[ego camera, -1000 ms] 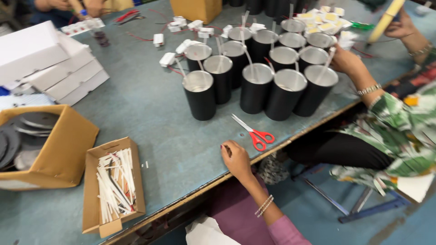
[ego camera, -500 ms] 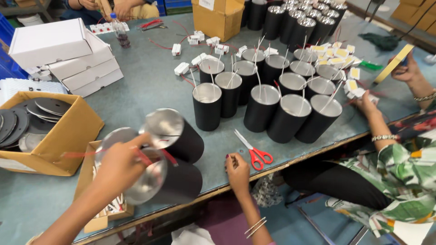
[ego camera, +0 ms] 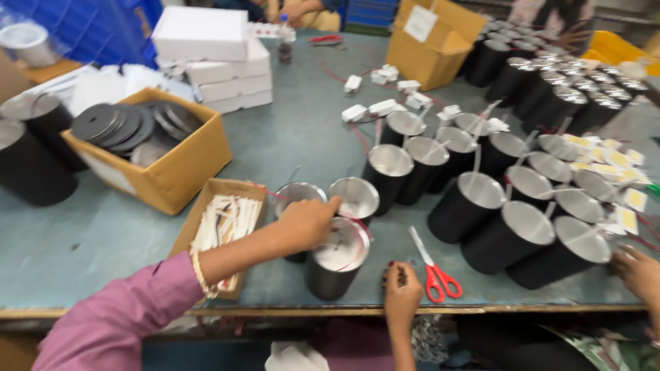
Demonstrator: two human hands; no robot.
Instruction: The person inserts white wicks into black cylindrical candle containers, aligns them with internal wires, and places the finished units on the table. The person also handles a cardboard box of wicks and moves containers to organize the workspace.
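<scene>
My left hand point(ego camera: 309, 221), in a pink sleeve with a bracelet, reaches in from the lower left. It grips the rims of three black cans with silver insides, which stand close together on the grey-green table point(ego camera: 103, 233). The nearest can point(ego camera: 337, 257) is just under my fingers, and the other two point(ego camera: 355, 196) stand behind it. My right hand point(ego camera: 402, 292) rests curled at the table's front edge, holding nothing. Red-handled scissors point(ego camera: 434, 275) lie just right of it.
A shallow cardboard box of white strips point(ego camera: 227, 220) lies under my left forearm. Behind it is a box of dark discs point(ego camera: 172, 175). Rows of black cans point(ego camera: 481, 203) fill the right side, with another person's hand point(ego camera: 639, 275) beside them. White boxes point(ego camera: 206, 41) are stacked at the back.
My left hand came in carrying black cans and has set them upright on the table by the strip box. The view has swung left. My right hand stayed by the scissors.
</scene>
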